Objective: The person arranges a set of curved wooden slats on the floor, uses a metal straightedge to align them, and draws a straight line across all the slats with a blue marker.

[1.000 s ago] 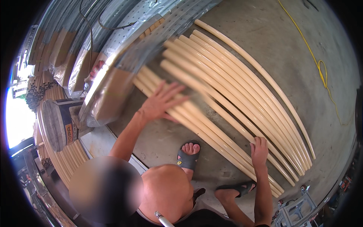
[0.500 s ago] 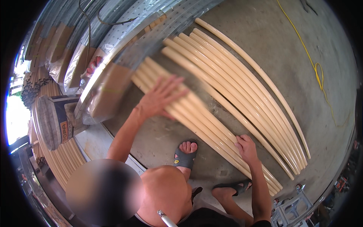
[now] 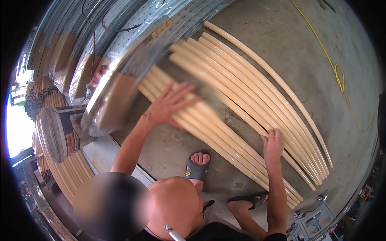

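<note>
Several long cream-coloured pipes lie on the floor in two groups. My left hand [image 3: 172,103], fingers spread, rests across the nearer group of pipes [image 3: 225,140]. My right hand [image 3: 274,145] has its fingers curled over the nearest pipe [image 3: 253,122] of the farther group, toward its lower right end. A strip of floor separates the two groups at their middle. Beyond the farther group [image 3: 277,116], one single pipe [image 3: 277,78] lies a little apart. The upper left ends of several pipes look smeared by motion.
Plastic-wrapped perforated metal profiles [image 3: 134,56] are stacked at upper left. Beside them lie a worn bucket [image 3: 52,130] and more cream pipes [image 3: 70,172]. A yellow cord [image 3: 337,78] trails along the floor at right. A grey wheeled metal frame [image 3: 311,223] stands at lower right.
My right hand has moved up and right from the nearer pipes to the farther group's nearest pipe. My left hand stays spread over the nearer group.
</note>
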A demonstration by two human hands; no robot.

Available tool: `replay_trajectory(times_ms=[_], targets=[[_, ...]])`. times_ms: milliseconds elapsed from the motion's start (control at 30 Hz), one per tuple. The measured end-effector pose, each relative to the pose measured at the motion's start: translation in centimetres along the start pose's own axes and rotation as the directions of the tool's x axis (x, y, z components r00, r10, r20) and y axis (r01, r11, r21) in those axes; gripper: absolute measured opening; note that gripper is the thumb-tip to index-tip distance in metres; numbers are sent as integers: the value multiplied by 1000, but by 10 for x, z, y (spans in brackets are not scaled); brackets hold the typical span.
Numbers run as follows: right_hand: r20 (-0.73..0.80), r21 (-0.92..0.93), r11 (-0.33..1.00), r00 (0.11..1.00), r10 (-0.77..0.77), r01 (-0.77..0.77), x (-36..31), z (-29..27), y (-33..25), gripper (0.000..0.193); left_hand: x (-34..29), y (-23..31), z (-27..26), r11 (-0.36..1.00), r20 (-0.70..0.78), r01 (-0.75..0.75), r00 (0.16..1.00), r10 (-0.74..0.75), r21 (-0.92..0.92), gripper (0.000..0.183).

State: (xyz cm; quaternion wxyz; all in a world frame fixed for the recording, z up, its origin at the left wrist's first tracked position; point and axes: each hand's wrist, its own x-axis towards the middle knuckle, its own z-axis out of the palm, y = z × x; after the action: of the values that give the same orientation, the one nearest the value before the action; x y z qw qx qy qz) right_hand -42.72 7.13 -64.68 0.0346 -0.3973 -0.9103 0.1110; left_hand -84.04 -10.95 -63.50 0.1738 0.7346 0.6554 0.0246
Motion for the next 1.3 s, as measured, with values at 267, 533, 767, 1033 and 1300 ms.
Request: replay_trajectory(times_ms=[267, 533, 767, 1033, 1300], targets=[[76, 46, 999, 997, -9, 5, -7, 11, -5, 30, -1, 11, -9, 998, -34, 65, 997, -64, 17, 121], [210, 356, 933, 969, -127, 46, -7, 16, -30, 26, 13, 13, 18, 982, -324, 191, 928, -182, -3, 62], [248, 407, 913, 956, -157, 45, 1, 11, -27, 24, 19, 13, 30, 973, -400, 224, 888, -228, -57, 48], [-50, 53, 998, 998, 32, -30, 50, -10, -14, 48, 21, 8, 34, 972, -334, 233, 914, -230, -31, 55], [208, -224, 974, 978, 32, 15, 58, -2, -21, 53, 22, 6, 27, 955, -361, 283, 885, -295, -87, 66]])
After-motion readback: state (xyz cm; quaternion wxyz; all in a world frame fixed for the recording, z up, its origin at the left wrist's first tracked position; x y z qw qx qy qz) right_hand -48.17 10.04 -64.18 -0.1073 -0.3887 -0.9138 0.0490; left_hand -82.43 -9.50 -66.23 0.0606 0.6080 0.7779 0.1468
